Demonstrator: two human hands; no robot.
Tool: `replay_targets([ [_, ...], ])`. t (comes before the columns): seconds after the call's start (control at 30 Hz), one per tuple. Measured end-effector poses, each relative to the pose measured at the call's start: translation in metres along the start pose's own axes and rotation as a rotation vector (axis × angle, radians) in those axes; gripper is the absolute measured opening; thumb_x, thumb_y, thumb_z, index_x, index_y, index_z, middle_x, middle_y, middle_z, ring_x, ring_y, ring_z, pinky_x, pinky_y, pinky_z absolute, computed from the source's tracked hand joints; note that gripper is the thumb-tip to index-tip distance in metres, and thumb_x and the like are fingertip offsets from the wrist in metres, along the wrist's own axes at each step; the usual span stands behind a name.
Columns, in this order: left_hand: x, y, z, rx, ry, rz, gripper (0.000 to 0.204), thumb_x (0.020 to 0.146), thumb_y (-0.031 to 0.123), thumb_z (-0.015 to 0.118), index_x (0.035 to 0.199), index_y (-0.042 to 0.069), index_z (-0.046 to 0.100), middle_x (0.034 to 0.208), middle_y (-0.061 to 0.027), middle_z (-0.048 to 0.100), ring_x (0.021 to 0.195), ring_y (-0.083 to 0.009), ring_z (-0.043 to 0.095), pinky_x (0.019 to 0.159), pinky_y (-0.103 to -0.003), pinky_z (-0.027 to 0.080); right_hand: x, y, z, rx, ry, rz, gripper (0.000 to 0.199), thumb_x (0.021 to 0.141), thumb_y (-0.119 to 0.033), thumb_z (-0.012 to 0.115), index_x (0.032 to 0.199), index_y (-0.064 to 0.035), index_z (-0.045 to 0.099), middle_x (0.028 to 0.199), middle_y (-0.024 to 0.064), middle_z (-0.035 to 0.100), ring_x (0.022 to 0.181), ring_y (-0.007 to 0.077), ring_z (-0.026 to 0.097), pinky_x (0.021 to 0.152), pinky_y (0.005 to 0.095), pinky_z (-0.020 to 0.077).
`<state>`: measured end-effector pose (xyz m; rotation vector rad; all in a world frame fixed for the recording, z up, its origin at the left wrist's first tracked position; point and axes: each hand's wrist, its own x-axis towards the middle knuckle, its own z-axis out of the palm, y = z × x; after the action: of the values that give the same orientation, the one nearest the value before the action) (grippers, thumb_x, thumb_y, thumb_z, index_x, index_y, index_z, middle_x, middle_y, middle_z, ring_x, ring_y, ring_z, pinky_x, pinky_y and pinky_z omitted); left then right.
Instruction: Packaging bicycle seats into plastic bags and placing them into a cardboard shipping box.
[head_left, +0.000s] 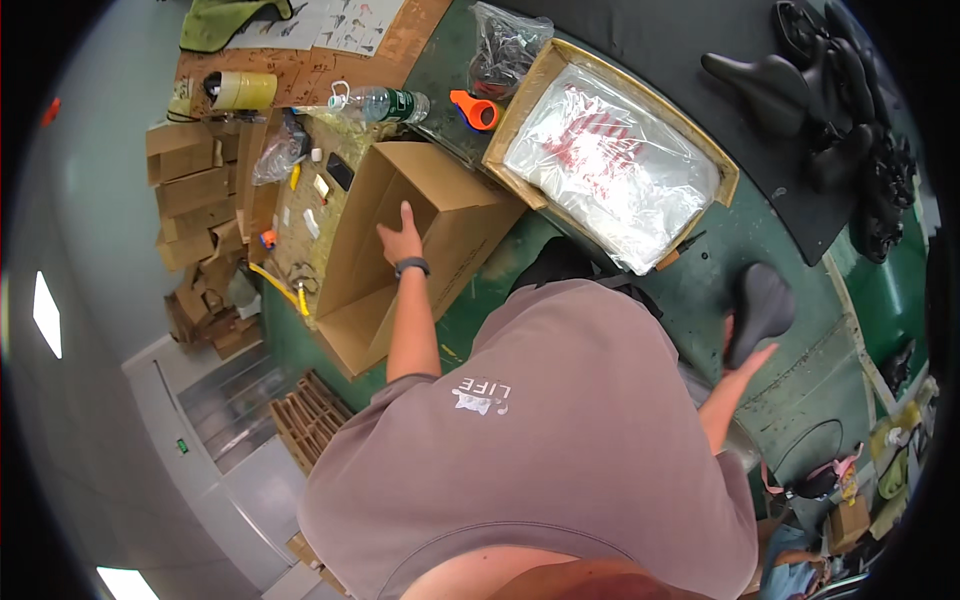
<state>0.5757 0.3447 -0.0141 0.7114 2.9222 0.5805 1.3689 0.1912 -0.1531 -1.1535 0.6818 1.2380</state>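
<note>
The left hand (pixel 401 238) was on the open cardboard box (pixel 420 250), fingers spread flat against its inner wall, a dark band at the wrist. Over at three o'clock from the box, the right hand (pixel 745 350) gripped a black bicycle saddle (pixel 760 305), fingers wrapped about its narrow end above the green table (pixel 700 290). At one o'clock from the box lay a tray of clear plastic bags (pixel 610 150). More black saddles (pixel 830 100) were heaped at two o'clock, well apart.
</note>
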Motion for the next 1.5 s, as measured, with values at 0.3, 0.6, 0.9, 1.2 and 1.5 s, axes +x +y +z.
replay_targets([
  [0.3, 0.131, 0.018, 0.113, -0.077, -0.214, 0.247, 0.034, 0.086, 0.013, 0.070, 0.118, 0.004, 0.075, 0.118, -0.0260, 0.079, 0.114, -0.0490, 0.075, 0.101, -0.056, 0.059, -0.026, 0.162, -0.048, -1.389, 0.362, -0.525, 0.115, 0.075, -0.034, 0.105, 0.155, 0.0181, 0.041, 0.137, 0.0283, 0.069, 0.119, 0.0383, 0.072, 0.104, 0.0479, 0.0578],
  [0.6, 0.106, 0.147, 0.048, -0.359, 0.177, 0.895, 0.051, 0.099, 0.020, 0.078, 0.145, 0.003, 0.064, 0.152, -0.0219, 0.066, 0.141, -0.0438, 0.060, 0.117, -0.057, 0.047, -0.089, 0.160, -0.029, -0.873, 0.368, -0.262, 0.090, 0.090, -0.038, 0.092, 0.150, 0.0107, 0.045, 0.126, 0.0279, 0.069, 0.100, 0.0367, 0.071, 0.089, 0.0428, 0.0598],
  [0.9, -0.242, 0.235, 0.179, -0.217, -1.202, 1.559, 0.032, 0.100, 0.036, 0.076, 0.103, 0.004, 0.076, 0.103, -0.0195, 0.079, 0.100, -0.0421, 0.076, 0.089, -0.053, 0.060, -0.158, 0.246, 0.009, 0.067, -0.068, 0.231, 0.051, 0.103, -0.036, 0.078, 0.120, 0.0113, 0.068, 0.106, 0.0183, 0.076, 0.087, 0.0253, 0.072, 0.075, 0.0338, 0.0647],
  [1.2, -0.262, 0.174, 0.289, -0.082, -1.183, 1.442, 0.030, 0.105, 0.029, 0.066, 0.112, 0.003, 0.079, 0.121, -0.0236, 0.076, 0.114, -0.0449, 0.073, 0.097, -0.057, 0.058, -0.159, 0.295, 0.060, -0.180, 0.133, 0.152, 0.036, 0.103, -0.029, 0.082, 0.115, 0.0031, 0.071, 0.100, 0.0150, 0.078, 0.082, 0.0253, 0.075, 0.069, 0.0387, 0.0663],
  [1.5, -0.274, 0.173, 0.251, -0.307, -1.232, 1.351, 0.021, 0.106, 0.017, 0.059, 0.113, 0.001, 0.071, 0.124, -0.0249, 0.071, 0.112, -0.0488, 0.070, 0.098, -0.055, 0.057, -0.210, 0.276, 0.120, -0.426, -0.321, -0.315, 0.040, 0.110, -0.017, 0.070, 0.144, 0.0017, 0.060, 0.122, 0.0186, 0.075, 0.093, 0.0281, 0.074, 0.075, 0.0427, 0.0645],
])
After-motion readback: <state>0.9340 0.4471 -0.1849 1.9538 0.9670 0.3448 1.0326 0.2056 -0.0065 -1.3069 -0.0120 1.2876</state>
